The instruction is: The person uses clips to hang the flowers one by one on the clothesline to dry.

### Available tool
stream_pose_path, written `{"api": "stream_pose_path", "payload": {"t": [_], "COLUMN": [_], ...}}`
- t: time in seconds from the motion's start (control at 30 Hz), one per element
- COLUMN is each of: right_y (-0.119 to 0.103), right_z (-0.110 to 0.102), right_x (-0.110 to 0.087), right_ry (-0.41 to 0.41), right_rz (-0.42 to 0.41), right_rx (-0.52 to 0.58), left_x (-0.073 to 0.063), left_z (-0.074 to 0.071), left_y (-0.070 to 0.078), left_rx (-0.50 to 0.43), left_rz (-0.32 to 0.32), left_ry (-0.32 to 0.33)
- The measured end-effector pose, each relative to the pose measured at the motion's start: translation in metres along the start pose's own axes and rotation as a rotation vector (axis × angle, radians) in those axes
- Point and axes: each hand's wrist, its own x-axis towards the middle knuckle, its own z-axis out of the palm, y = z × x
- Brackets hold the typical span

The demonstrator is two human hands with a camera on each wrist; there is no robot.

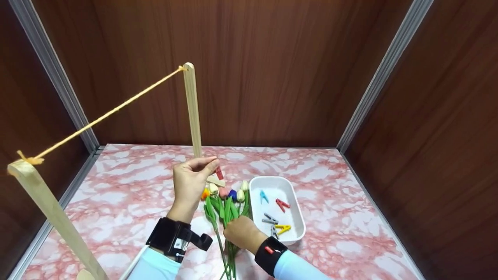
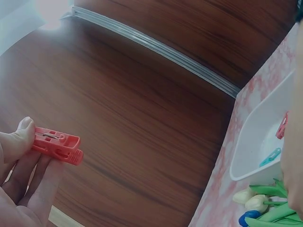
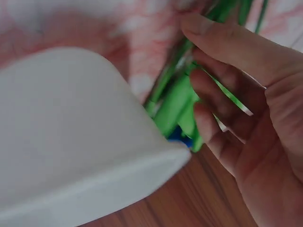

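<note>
My left hand (image 1: pixel 190 182) is raised beside the far post and pinches a red clothespin (image 2: pixel 57 144) between thumb and fingers. In the left wrist view the clothespin's handle ends point away from the hand. Several artificial tulips (image 1: pixel 229 210) lie on the table with their heads pointing away, in white, pink, blue and orange. Over their stems is my right hand (image 1: pixel 243 233). The right wrist view shows its thumb and loosely bent fingers (image 3: pixel 213 127) apart, right at the green stems (image 3: pixel 165 80), with no stem plainly pinched. That view is blurred.
Right of the tulips stands a white tray (image 1: pixel 299 217) holding several clothespins in blue, red, grey and yellow. On the left, a yellow string (image 1: pixel 113 111) runs between the near wooden post (image 1: pixel 58 217) and the far wooden post (image 1: pixel 192 105). Brown panels (image 1: pixel 264 77) enclose the marbled table (image 1: pixel 334 186).
</note>
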Motion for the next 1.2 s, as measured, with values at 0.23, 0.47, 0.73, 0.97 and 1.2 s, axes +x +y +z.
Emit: {"api": "stream_pose_path", "payload": {"t": [0.23,0.47,0.73,0.97,1.2], "right_y": [0.003,0.028,0.092,0.16,0.201], "right_z": [0.004,-0.005,-0.034,-0.065,-0.08], "right_x": [-0.001,0.005,0.009,0.019,0.035], "right_ry": [0.027,0.055,0.355,0.412,0.62], "right_rz": [-0.111,-0.178,-0.155,-0.057,0.14], "right_rx": [-0.05,0.104,0.557,0.907,1.121], "left_x": [0.0,0.006,0.019,0.047,0.081], "left_z": [-0.001,-0.001,0.0,0.009,0.022], "left_y": [0.005,0.013,0.039,0.083,0.134], "left_rx": [0.049,0.026,0.093,0.152,0.164], "left_rz": [-0.011,-0.001,0.09,0.253,0.382], "left_ry": [0.007,0.003,0.014,0.013,0.063]}}
